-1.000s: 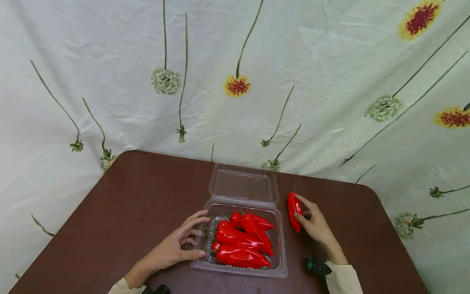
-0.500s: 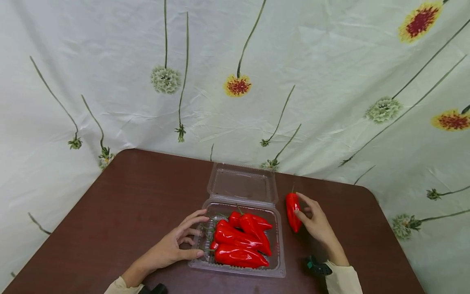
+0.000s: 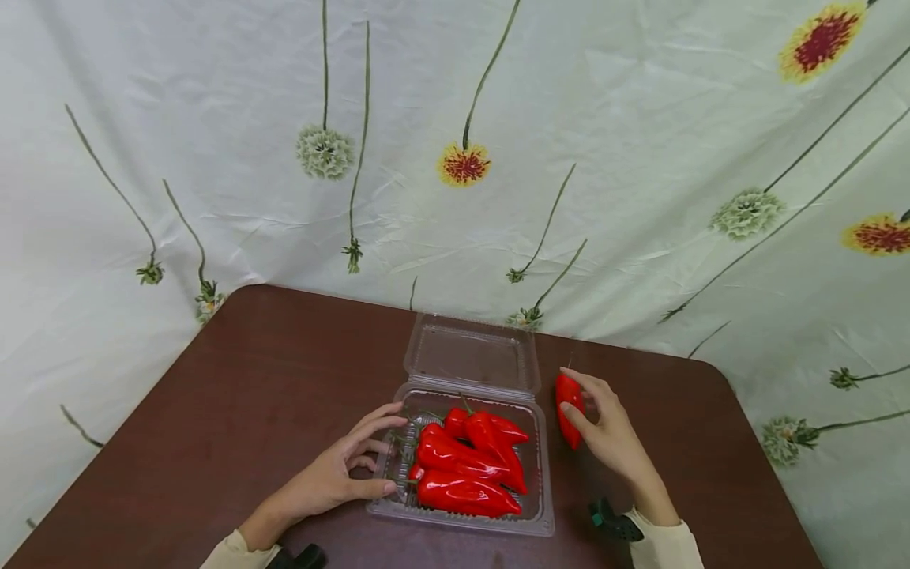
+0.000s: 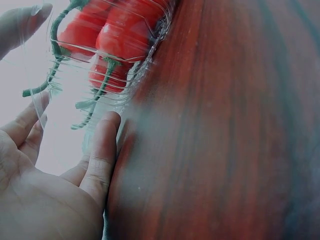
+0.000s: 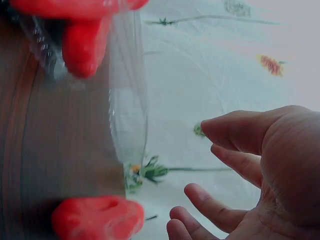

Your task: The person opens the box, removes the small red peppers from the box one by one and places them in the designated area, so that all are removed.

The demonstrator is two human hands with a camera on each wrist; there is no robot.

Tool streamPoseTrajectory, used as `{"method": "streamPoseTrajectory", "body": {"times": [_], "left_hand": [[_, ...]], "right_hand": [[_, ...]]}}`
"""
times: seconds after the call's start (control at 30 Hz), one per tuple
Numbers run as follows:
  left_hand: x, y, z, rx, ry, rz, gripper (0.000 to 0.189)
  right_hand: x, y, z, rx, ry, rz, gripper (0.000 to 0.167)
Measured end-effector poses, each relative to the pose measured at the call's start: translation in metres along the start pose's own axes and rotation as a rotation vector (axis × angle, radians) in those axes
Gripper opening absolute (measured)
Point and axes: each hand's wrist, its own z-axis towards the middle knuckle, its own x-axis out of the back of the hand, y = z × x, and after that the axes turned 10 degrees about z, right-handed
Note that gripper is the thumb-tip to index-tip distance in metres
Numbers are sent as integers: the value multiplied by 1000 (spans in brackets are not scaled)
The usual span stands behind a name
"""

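In the head view, a clear plastic clamshell container (image 3: 498, 526) holds several glossy red peppers (image 3: 465, 494), their green stems mostly toward the left. My left hand (image 3: 330, 478) is at the container's left side, thumb by the near rim and the other fingers spread along it; the left wrist view shows fingertips right at the ribbed wall. To the container's right lies a single red pepper (image 3: 568, 389). Over it my right hand (image 3: 611, 431) hovers with relaxed, spread fingers. In the right wrist view a gap shows between those fingers and the pepper (image 5: 100, 217).
The container's hinged lid (image 3: 469, 356) lies folded back toward the table's far edge. Dark brown wood tabletop (image 3: 284, 379) spreads on both sides. A white curtain (image 3: 455, 237) with a flower print hangs right behind the table. Dark bands sit on both wrists.
My right hand has shifted slightly left, so its thumb and fingers overlap more of the single pepper, which stays in place. The left hand and the container have not visibly moved.
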Motion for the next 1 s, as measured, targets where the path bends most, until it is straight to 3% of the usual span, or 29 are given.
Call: {"method": "streamPoseTrajectory", "body": {"times": [0.57,1.0], "left_hand": [[1,2,0,9,5,4,71],[0,3,0,15,-1,-6,70]], "right_hand": [[-19,-37,-14,105,-132,27,51],[-31,-55,-27,99,-209,96,57]]}}
